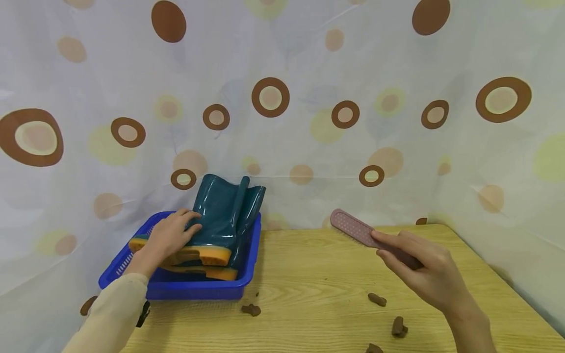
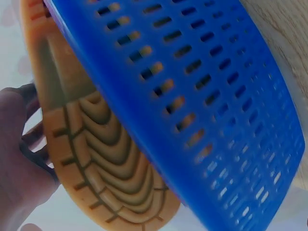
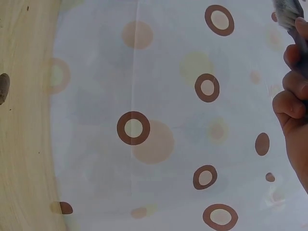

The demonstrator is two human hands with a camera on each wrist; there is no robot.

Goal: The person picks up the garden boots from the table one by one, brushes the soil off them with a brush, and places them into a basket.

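Note:
A pair of dark green rubber boots (image 1: 217, 215) with orange-yellow soles lies on its side in a blue plastic basket (image 1: 194, 292). The shafts stick up past the basket's back rim. Over the foot part of the upper boot lies my left hand (image 1: 169, 240), its fingers loosely extended; whether they press on the boot cannot be told. The left wrist view shows the ridged sole (image 2: 110, 154) close to that hand (image 2: 21, 154). On the right, above the table, my right hand (image 1: 434, 269) grips a pink brush (image 1: 353, 228) by its handle, bristles facing down.
Several brown lumps lie on the wooden table (image 1: 304, 274), among them one lump (image 1: 251, 310) by the basket and another lump (image 1: 399, 327) below the right hand. A white curtain (image 1: 300, 49) with brown ring patterns hangs behind the table and along its sides.

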